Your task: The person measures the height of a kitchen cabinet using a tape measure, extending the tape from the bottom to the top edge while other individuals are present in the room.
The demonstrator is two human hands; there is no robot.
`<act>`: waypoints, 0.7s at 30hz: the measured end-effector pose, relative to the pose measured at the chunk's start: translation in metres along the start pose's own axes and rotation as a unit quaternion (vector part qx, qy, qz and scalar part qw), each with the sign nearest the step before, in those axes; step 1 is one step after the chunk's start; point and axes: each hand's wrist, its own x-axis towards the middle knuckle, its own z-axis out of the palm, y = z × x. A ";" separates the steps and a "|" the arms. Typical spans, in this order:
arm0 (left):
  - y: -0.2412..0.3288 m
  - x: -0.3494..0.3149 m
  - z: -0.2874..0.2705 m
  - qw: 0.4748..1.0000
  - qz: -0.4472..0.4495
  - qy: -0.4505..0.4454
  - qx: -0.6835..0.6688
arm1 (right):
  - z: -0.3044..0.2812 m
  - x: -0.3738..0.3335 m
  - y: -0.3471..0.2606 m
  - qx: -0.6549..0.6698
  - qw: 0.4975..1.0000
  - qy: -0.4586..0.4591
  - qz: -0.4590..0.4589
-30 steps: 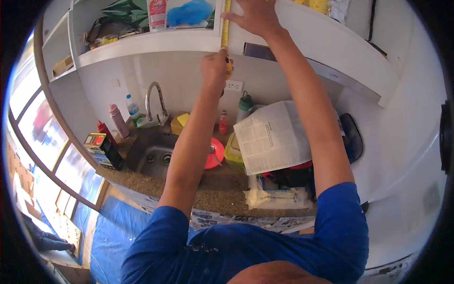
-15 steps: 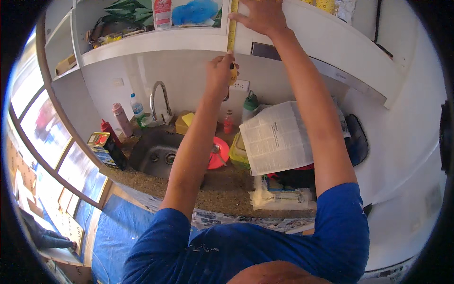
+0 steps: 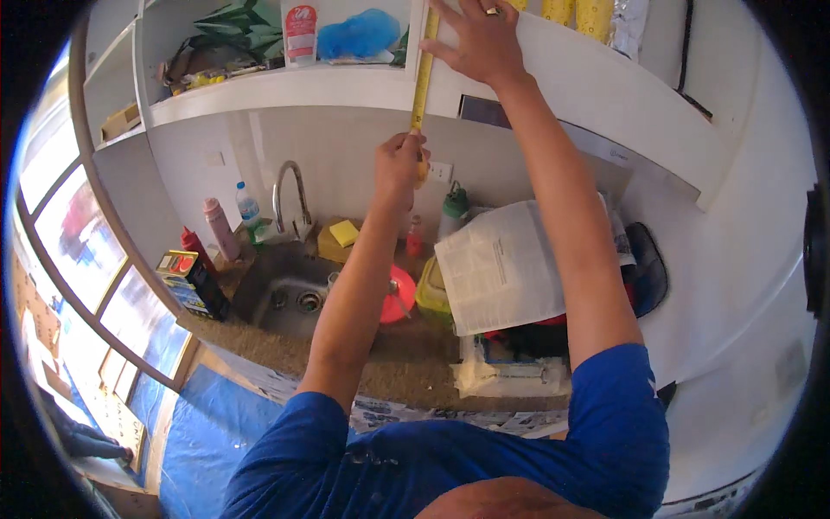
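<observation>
The left hand [image 3: 399,169] is closed around the yellow case of a tape measure [image 3: 423,170], in front of the far wall and just left of a white power outlet [image 3: 439,172] as seen here. From the top of that grip the yellow blade [image 3: 422,91] runs up to a white cabinet panel [image 3: 566,65] and along it, out through the upper edge of the view, so its far end is hidden. The blade's long axis is nearly upright, leaning slightly right at the top, and it lies close beside the right end of the open shelf [image 3: 259,102].

The right hand [image 3: 486,45] is higher, against the panel just right of the blade. Its thumb and index finger spread toward the tape, the thumb meeting the blade's line; whether it presses on it is unclear. A small pale thing shows among the other fingers, too small to name, so I cannot tell whether this hand grips anything. The left hand is the one on the case; the right is nearer the upper stretch of blade.

Below, on the brown counter [image 3: 396,374], the sink [image 3: 251,298] and the arched faucet [image 3: 303,206] lie left of the left forearm. A red plate [image 3: 399,298] sits partly behind that forearm, and a newspaper sheet [image 3: 501,277] covers a pile between the two arms.
</observation>
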 end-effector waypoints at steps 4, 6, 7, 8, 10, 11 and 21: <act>0.007 -0.006 0.003 1.000 -0.002 0.003 -0.001 | 0.007 -0.003 0.004 -0.001 0.999 0.034 -0.018; 0.001 -0.002 0.002 1.000 0.003 0.007 -0.007 | 0.007 -0.002 0.003 -0.002 0.999 0.043 -0.023; -0.001 0.000 0.000 1.000 0.002 0.003 -0.008 | 0.005 -0.002 0.001 -0.010 0.999 0.040 -0.021; -0.003 0.002 -0.002 1.000 0.000 -0.001 -0.010 | 0.004 0.000 0.000 -0.018 0.999 0.038 -0.018; -0.004 0.003 -0.002 1.000 -0.003 -0.004 -0.012 | 0.004 -0.002 0.001 -0.016 0.999 0.033 -0.015; -0.004 0.003 0.000 1.000 -0.002 -0.002 -0.013 | 0.004 -0.002 0.002 -0.015 0.999 0.030 -0.013; -0.004 0.001 -0.001 1.000 -0.004 0.001 -0.004 | 0.012 -0.005 0.002 -0.023 0.999 0.041 -0.017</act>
